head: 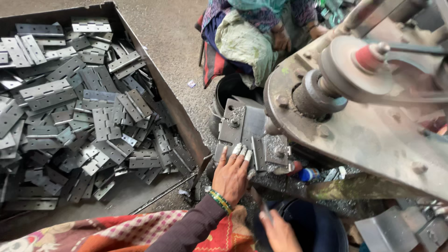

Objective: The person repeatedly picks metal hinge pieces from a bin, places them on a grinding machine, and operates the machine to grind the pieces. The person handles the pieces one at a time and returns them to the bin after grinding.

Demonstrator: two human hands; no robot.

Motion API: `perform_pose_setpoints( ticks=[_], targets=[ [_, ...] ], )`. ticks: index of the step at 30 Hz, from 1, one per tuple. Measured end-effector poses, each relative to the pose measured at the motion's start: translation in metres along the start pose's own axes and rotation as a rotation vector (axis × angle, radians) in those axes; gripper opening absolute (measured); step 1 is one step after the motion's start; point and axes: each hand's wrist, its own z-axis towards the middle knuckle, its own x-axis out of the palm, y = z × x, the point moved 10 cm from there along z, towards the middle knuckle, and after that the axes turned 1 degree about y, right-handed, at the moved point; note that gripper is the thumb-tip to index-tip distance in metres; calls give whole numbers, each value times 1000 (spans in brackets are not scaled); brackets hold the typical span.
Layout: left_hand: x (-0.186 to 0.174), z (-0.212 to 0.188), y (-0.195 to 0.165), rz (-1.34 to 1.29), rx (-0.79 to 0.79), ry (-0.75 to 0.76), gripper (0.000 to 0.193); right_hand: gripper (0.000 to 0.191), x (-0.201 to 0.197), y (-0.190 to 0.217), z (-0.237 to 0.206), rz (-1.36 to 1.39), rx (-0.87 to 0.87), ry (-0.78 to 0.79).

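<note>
My left hand [232,175], in a dark sleeve with green bangles and white-taped fingertips, lies flat on the grey metal bed plate [242,123] of a press. Its fingertips touch the plate next to a narrow hinge leaf [258,153] lying there. My right hand [280,233] is low at the bottom edge, over a dark round tub [322,224]. Its fingers are closed around a thin dark metal piece [259,203] that points up toward the left hand.
A big open tray [161,88] on the left holds several grey hinges [93,116]. A rusty press machine [364,135] with a wheel [354,70] overhangs on the right. Another person [252,32] sits beyond it. A patterned red cloth [116,233] lies at the bottom.
</note>
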Motion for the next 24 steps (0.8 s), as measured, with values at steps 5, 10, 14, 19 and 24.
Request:
perform_pose_setpoints(
  ticks=[5,10,14,19,24],
  targets=[
    [-20,2,-6,-22,25,-106,60,50,12,-6,-3,-156,60,-37],
    [-18,10,-3,-8,-5,-81,60,58,16,-15,-5,-63,168,-108],
    [-15,4,6,-57,-10,-70,54,60,18,-9,-4,-105,122,-139],
    [-16,4,2,54,8,-104,58,58,31,1,0,-123,43,4],
    [-14,7,1,-25,-21,-92,52,56,27,12,4,-192,4,1]
  ],
)
